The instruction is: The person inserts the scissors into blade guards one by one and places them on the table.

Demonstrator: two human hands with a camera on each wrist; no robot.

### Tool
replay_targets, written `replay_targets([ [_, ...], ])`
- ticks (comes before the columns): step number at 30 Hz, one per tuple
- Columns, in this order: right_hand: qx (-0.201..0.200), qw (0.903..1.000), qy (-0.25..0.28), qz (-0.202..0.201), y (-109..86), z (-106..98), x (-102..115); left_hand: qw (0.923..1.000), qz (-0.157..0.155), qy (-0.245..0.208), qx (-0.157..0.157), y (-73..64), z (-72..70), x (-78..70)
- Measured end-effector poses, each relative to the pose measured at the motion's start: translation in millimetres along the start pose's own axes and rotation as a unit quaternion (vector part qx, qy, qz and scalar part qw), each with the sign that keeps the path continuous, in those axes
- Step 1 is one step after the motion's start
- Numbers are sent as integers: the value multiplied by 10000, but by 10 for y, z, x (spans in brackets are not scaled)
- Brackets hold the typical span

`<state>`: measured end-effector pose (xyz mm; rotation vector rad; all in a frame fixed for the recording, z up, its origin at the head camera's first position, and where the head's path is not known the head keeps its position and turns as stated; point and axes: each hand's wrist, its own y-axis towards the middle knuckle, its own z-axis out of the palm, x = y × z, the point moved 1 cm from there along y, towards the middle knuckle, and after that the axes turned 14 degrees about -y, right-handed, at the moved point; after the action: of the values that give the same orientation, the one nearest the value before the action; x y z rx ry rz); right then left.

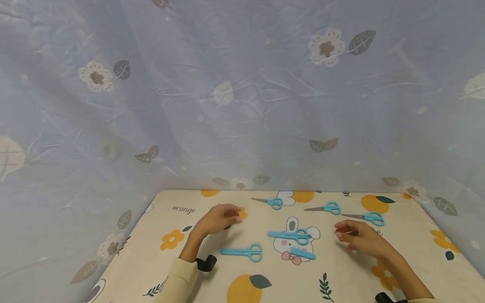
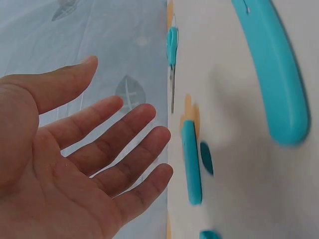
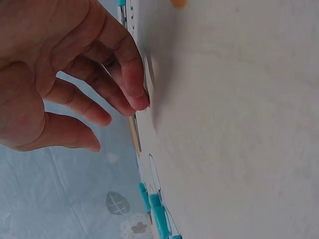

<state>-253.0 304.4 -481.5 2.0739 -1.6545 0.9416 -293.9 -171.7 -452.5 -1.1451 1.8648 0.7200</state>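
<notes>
My left hand (image 1: 217, 219) hovers over the left of the table, its fingers loosely spread and holding nothing. Sheathed blue scissors (image 1: 242, 251) lie in front of it. In the left wrist view a light blue blade cover (image 2: 192, 162) lies beyond the fingertips; the hand hides it in the head view. My right hand (image 1: 360, 237), with relaxed, slightly bent fingers and nothing in them, is raised over the right side. Closest to it are bare-bladed scissors (image 1: 373, 218). Between the hands lie another sheathed pair of scissors (image 1: 289, 236) and a loose blade cover (image 1: 303, 253).
Two more bare-bladed scissors, one pair (image 1: 276, 203) at the back middle and one pair (image 1: 331, 208) right of it, lie on the patterned tablecloth (image 1: 295, 286). A flowered blue-grey curtain (image 1: 242, 126) hangs behind the table's far edge.
</notes>
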Motion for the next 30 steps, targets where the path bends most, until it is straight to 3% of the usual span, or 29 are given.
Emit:
replay_targets([
  [6, -53, 9998, -17, -214, -23, -50, -110, 9997, -163, -160, -96, -62, -107, 19],
  [13, -105, 9999, -79, -54, -16, -71, -164, 9997, -182, -88, -116, -126, -185, 93],
  [23, 14, 9999, -115, 115, -60, -162, -186, 9983, -520, -208, -163, -234, -304, 219],
  [30, -29, 9995, -309, 21, -79, -237, -274, 9988, -413, -192, -178, -187, -364, 232],
])
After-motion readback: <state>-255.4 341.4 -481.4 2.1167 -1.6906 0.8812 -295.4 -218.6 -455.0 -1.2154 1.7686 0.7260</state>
